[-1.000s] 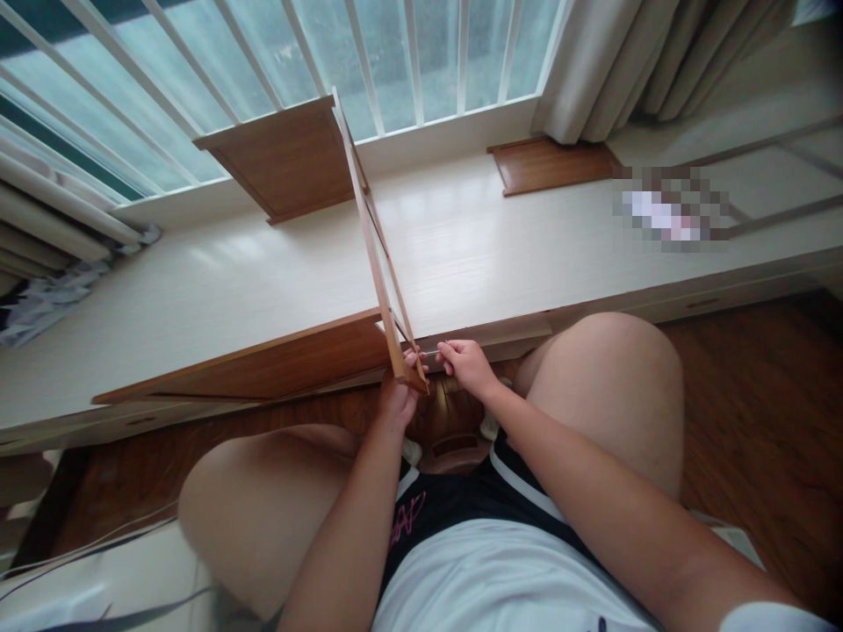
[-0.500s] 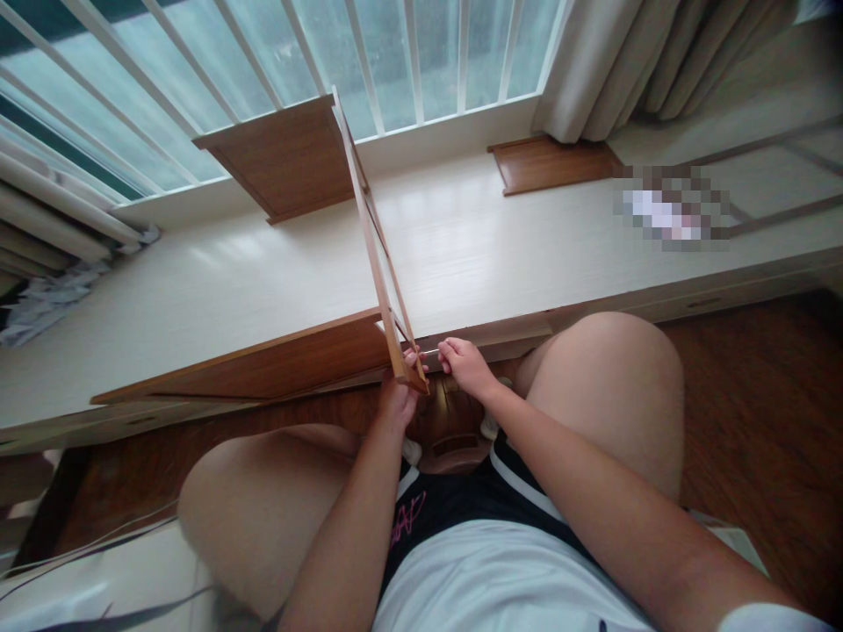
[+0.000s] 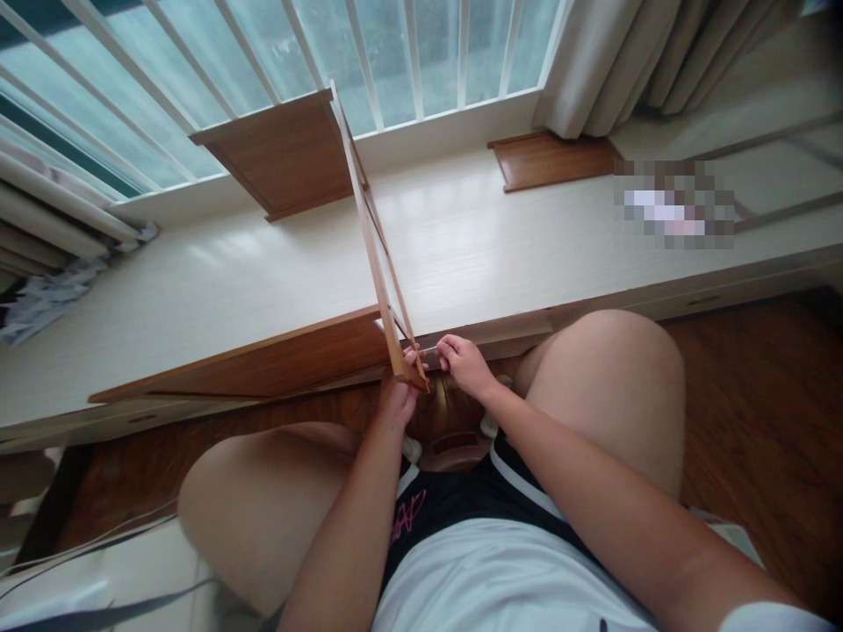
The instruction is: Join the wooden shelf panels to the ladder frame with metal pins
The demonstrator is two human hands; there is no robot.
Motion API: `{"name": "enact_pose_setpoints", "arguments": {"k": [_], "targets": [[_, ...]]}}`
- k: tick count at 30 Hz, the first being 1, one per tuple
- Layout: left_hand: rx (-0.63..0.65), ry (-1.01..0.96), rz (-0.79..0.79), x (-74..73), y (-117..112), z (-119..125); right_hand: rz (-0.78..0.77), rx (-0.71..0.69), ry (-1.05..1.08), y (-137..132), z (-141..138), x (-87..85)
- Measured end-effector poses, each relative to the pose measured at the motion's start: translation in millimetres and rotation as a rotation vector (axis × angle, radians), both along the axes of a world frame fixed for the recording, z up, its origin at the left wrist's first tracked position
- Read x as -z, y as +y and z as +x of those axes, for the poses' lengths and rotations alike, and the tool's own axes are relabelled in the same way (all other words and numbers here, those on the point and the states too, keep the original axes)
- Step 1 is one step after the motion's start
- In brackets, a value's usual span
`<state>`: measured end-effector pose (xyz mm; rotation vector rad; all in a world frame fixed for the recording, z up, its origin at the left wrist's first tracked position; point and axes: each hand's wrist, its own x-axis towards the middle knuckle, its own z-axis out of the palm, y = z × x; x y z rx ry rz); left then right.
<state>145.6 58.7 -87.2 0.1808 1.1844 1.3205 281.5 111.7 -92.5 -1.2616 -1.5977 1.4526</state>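
Observation:
A wooden frame (image 3: pixel 367 211) with two long rails and crosspieces stands on edge, running from the window side to its near end between my hands. My left hand (image 3: pixel 399 395) is wrapped round that near end, its fingertips partly hidden behind the rails. Just to the right, my right hand (image 3: pixel 459 355) is closed on a thin metal rod (image 3: pixel 430 349) that points at the frame's near rail. The rod's full shape is hidden in the fist. Two brown wooden panels adjoin the frame on the left: a near one (image 3: pixel 283 355) and a far one (image 3: pixel 283 158).
The pale window ledge (image 3: pixel 448 254) carries these parts. Another wooden panel (image 3: pixel 557 161) lies on it at the right, beside a pixelated patch and a dim frame. Curtains (image 3: pixel 593 70) hang at both sides of the barred window. A brown stool-like object (image 3: pixel 448 408) sits between my legs.
My right hand has shifted very slightly at the metal rod. My left hand and the wooden frame keep their places.

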Motion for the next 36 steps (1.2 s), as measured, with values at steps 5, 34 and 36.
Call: {"name": "enact_pose_setpoints", "arguments": {"k": [5, 34, 36], "targets": [[-0.006, 0.003, -0.008, -0.2, 1, 0, 0.031, 0.013, -0.013, -2, 2, -1.5], [-0.004, 0.009, 0.03, 1.5, -1, 0, -0.18, 0.074, 0.154, -4, -3, 8.9], [-0.007, 0.015, 0.025, 0.6, -1, 0, -0.222, 0.078, 0.174, -3, -2, 8.9]]}}
